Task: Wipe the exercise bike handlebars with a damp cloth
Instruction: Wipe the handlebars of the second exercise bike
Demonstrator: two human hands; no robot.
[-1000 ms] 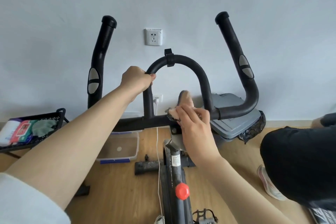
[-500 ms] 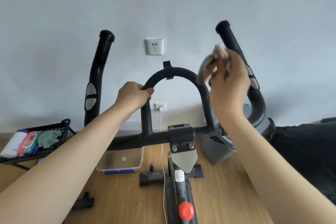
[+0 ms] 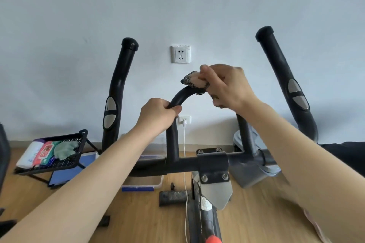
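While the left hand (image 3: 158, 114) wraps shut around the left side of the black arched handlebar loop (image 3: 178, 98), the right hand (image 3: 227, 87) pinches a folded grey-and-pink cloth (image 3: 192, 82) between thumb and fingers, pressing it on the top of that arch. Both black upright grips (image 3: 122, 77) flank the hands, untouched. Down on the wooden floor (image 3: 138, 215) sits a black mesh tray (image 3: 76, 159).

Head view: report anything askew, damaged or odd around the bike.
Nothing looks damaged or spilled. The right hand presses the cloth on top of the loop bar, which the left hand grips. The mesh tray of supplies sits tilted on its stand.
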